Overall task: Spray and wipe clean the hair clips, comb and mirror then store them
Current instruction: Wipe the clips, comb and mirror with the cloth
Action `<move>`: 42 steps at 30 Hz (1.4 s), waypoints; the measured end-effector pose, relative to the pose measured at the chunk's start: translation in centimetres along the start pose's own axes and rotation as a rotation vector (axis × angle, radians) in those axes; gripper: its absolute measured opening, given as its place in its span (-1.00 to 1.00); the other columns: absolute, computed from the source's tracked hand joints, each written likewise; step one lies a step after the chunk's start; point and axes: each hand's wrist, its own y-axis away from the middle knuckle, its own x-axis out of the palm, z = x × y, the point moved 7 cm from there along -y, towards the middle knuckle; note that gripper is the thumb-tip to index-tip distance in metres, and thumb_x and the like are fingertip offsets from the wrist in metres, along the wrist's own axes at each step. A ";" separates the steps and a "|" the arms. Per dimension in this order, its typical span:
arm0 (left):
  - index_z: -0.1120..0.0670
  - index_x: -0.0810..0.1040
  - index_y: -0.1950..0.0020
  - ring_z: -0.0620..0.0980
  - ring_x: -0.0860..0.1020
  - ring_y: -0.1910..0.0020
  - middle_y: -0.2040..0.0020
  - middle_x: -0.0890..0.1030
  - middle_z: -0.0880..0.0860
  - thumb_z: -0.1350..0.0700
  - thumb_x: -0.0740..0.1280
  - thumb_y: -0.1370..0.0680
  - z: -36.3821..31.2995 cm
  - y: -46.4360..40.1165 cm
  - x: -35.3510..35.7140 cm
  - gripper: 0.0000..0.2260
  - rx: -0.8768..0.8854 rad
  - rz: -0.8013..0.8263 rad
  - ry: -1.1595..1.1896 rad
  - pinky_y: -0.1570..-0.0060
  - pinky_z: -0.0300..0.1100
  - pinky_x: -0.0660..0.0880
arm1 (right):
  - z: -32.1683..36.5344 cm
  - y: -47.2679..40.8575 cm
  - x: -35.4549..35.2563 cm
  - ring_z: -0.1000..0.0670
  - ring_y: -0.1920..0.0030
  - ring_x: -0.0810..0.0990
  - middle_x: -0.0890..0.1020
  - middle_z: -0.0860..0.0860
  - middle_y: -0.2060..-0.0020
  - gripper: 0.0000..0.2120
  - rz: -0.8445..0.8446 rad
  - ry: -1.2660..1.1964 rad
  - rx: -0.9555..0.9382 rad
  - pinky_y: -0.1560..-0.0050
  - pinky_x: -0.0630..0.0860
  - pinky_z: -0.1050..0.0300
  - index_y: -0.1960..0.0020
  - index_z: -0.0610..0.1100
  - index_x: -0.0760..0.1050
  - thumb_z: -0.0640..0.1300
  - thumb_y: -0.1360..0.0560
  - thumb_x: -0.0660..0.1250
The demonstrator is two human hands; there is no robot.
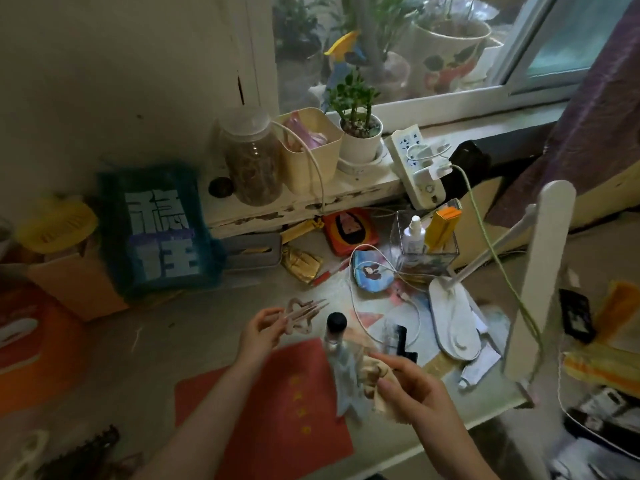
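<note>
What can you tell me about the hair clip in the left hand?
The hair clip is a pale pinkish claw clip that looks like translucent plastic, with a looped flower-like outline and long thin teeth pointing up and right. The left hand pinches it by the fingertips above the desk, near the black-capped spray bottle. Motion blur hides finer detail.

Pale claw hair clip pinched, teeth pointing right.

Daylit window above cluttered desk
</note>
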 end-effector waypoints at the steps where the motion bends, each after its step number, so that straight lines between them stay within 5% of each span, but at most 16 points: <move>1: 0.00 0.54 0.06 -0.02 0.49 0.24 0.08 0.58 0.09 0.20 0.34 -0.53 0.3 -0.6 0.7 -0.91 -0.014 -0.024 0.001 0.27 -0.21 0.39 | 0.0 -0.7 -0.8 0.01 0.21 0.65 0.70 -0.15 0.17 -0.68 0.017 0.011 0.012 0.26 0.50 0.29 -0.08 -0.10 0.62 -0.13 -0.33 0.38; 5: 0.08 0.56 -0.05 0.06 0.55 0.07 0.02 0.57 0.10 0.20 0.36 -0.51 1.0 -1.6 2.6 -0.87 -0.044 -0.087 -0.020 0.13 -0.17 0.49 | 0.0 -3.0 -2.6 0.05 0.21 0.65 0.70 -0.10 0.19 -0.68 0.070 -0.010 0.057 0.26 0.49 0.31 -0.08 -0.14 0.61 -0.16 -0.32 0.39; 11: 0.03 0.61 0.05 0.15 0.60 -0.02 -0.01 0.64 0.18 0.24 0.43 -0.44 3.4 -2.9 3.9 -0.84 -0.120 -0.121 -0.035 -0.13 0.10 0.52 | -0.2 -5.6 -3.2 0.08 0.15 0.64 0.71 -0.08 0.10 -0.73 0.122 0.014 0.098 0.22 0.47 0.35 -0.04 -0.07 0.65 -0.11 -0.35 0.39; 18: 0.17 0.61 -0.11 0.05 0.56 -0.03 -0.02 0.61 0.11 0.29 0.39 -0.47 4.3 -2.3 3.7 -0.77 -0.110 -0.129 -0.076 -0.02 -0.18 0.46 | 0.0 -6.9 -2.9 0.03 0.12 0.63 0.70 -0.09 0.11 -0.71 0.168 0.040 0.096 0.16 0.50 0.29 -0.08 -0.10 0.64 -0.13 -0.36 0.39; 25: 0.22 0.47 -0.30 -0.07 0.47 -0.12 -0.23 0.53 0.16 0.30 0.39 -0.47 4.4 -1.2 3.0 -0.60 -0.069 -0.140 -0.104 -0.02 -0.35 0.36 | 0.4 -7.4 -1.9 -0.01 0.03 0.66 0.70 -0.07 0.03 -0.70 0.205 0.036 0.102 0.13 0.53 0.26 -0.11 -0.08 0.62 -0.18 -0.38 0.38; 29: 0.13 0.43 -0.35 0.06 0.45 -0.28 -0.31 0.47 0.12 0.23 0.43 -0.45 4.5 0.5 1.4 -0.53 -0.043 -0.171 -0.077 -0.13 -0.22 0.40 | 0.5 -7.0 -0.1 0.01 0.00 0.66 0.69 -0.05 0.01 -0.72 0.255 0.065 0.083 0.10 0.52 0.27 -0.11 -0.04 0.63 -0.16 -0.40 0.43; 34: 0.00 0.46 -0.29 -0.07 0.40 -0.26 -0.28 0.44 0.01 0.13 0.47 -0.42 4.8 4.2 -2.8 -0.54 0.064 -0.254 -0.171 -0.19 -0.28 0.32 | -0.2 -6.1 3.6 -0.07 -0.06 0.64 0.66 -0.10 -0.04 -0.75 0.353 0.136 0.051 -0.05 0.57 0.05 -0.12 0.01 0.62 -0.08 -0.44 0.42; 39: 0.00 0.46 -0.30 -0.04 0.40 -0.29 -0.30 0.44 0.04 0.06 0.49 -0.41 6.5 8.7 -8.9 -0.51 0.028 -0.357 -0.213 -0.32 -0.16 0.33 | -1.4 -4.5 8.0 0.01 0.09 0.65 0.71 -0.05 0.08 -0.75 0.443 0.161 0.058 0.13 0.56 0.24 -0.10 -0.06 0.61 -0.17 -0.43 0.34; 42: -0.03 0.43 -0.33 -0.04 0.36 -0.34 -0.34 0.40 0.01 0.01 0.47 -0.42 8.0 10.9 -13.0 -0.49 -0.028 -0.410 -0.254 -0.34 -0.17 0.29 | -2.0 -3.4 10.8 0.00 0.19 0.64 0.71 -0.09 0.14 -0.76 0.466 0.139 0.040 0.22 0.55 0.24 -0.05 -0.05 0.64 -0.06 -0.39 0.42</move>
